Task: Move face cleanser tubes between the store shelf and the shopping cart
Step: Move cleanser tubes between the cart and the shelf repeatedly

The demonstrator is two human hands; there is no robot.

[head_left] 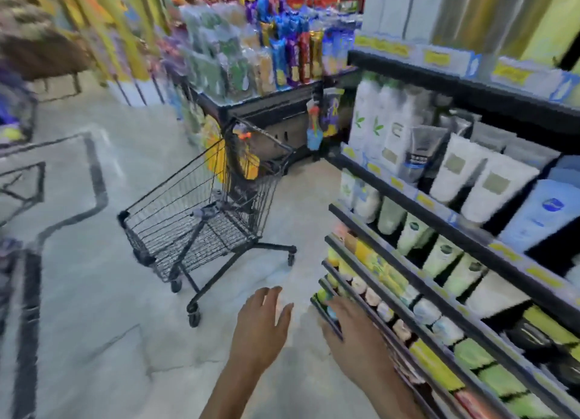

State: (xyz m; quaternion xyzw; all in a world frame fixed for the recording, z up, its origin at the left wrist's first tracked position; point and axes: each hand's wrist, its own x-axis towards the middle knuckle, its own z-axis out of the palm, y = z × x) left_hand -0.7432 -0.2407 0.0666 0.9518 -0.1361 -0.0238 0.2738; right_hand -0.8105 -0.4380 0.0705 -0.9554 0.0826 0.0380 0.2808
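Both hands are empty with the fingers spread: the left hand (260,327) hangs over the floor (94,324), the right hand (351,334) is at the front edge of the low shelves (408,334). The face cleanser tubes (452,167) stand on the upper shelf at right. The black wire shopping cart (201,220) stands ahead in the aisle, well apart from the hands.

Shopping cart (201,211): dark wire mesh, metal by its look, matt. Floor (103,340) ahead of the fingertips: pale, smooth, faintly glossy, marble-like. Face cleanser tubes (455,167) above the right fingers (340,305): smooth plastic, softly sheened. Shelf edges (417,280) beside those fingers: dark, matt.
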